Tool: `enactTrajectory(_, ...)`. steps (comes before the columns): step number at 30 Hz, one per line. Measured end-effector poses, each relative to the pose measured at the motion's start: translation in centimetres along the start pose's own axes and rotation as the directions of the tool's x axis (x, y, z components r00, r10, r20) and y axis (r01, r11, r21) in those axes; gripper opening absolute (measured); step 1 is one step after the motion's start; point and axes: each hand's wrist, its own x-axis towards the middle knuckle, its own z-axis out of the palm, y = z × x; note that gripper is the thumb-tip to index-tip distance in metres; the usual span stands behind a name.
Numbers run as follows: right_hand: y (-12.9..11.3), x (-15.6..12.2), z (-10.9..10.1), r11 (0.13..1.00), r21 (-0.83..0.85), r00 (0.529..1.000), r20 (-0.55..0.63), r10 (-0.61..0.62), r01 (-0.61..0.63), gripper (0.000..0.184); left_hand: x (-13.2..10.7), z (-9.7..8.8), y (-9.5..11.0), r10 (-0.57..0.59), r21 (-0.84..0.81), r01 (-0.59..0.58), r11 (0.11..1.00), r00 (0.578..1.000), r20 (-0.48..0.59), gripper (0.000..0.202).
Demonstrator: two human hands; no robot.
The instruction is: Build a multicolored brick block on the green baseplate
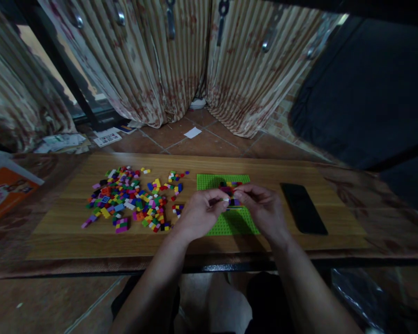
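I see bricks (227, 189) between left hand (200, 211) and right hand (264, 206), equally near, over plate (207, 181); both pinch them.

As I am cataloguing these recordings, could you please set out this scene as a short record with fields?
Left hand: fingers over the green baseplate, tips drawn together
Right hand: opposite, fingertips close to the left's
Between the hands: multicoloured bricks, partly hidden; whether held or resting, cannot tell
Left of baseplate: loose brick heap, many colours
Right of baseplate: dark flat slab
Surface: wooden board
Far left: orange and white container
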Motion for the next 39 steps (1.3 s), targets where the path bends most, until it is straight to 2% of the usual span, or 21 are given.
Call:
enactTrajectory(3, 0.4, 0.5, -1.1, 0.996, 0.071, 0.992, -0.114, 0.059, -0.051, 0.007, 0.0, -0.1, 0.0, -0.032, -0.029, 0.032, 0.999, 0.999, -0.006, 0.013)
enactTrajectory(5, 0.7, 0.6, -1.8, 1.000, -0.006, 0.991, -0.131, 0.028, -0.029, 0.008, 0.1, -0.3, 0.0, -0.042, -0.054, 0.040, 0.998, 0.998, -0.044, 0.013)
enactTrajectory(10, 1.1, 0.4, -2.5, 0.939, -0.321, 0.993, 0.011, -0.121, 0.118, 0.014, 0.4, -0.8, -0.2, -0.072, -0.038, 0.067, 0.997, 0.985, -0.159, 0.014)
enactTrajectory(15, 1.0, 0.0, -2.4, 0.880, -0.453, 0.990, 0.085, -0.116, 0.142, 0.016, 0.5, -0.9, -0.6, -0.074, -0.028, 0.070, 0.997, 0.984, -0.162, 0.014)
enactTrajectory(19, 1.3, 0.0, -2.2, 0.855, -0.499, 0.990, 0.078, -0.117, 0.141, 0.014, 0.5, -0.9, -0.7, -0.074, -0.035, 0.069, 0.997, 0.985, -0.158, 0.015)
enactTrajectory(26, 1.8, 0.2, -1.9, 0.862, -0.493, 0.993, 0.049, -0.105, 0.115, 0.007, 0.4, -1.1, -0.7, -0.075, -0.049, 0.068, 0.997, 0.984, -0.163, 0.016)
enactTrajectory(31, 1.9, 0.1, -2.0, 0.840, -0.525, 0.990, 0.048, -0.129, 0.135, 0.012, 0.3, -1.2, -0.7, -0.073, -0.029, 0.069, 0.997, 0.982, -0.175, 0.015)
enactTrajectory(39, 1.8, -0.1, -2.2, 0.686, -0.675, 0.959, 0.133, -0.252, 0.274, 0.016, 0.3, -1.2, -0.6, -0.073, 0.010, 0.077, 0.997, 0.979, -0.189, 0.014)
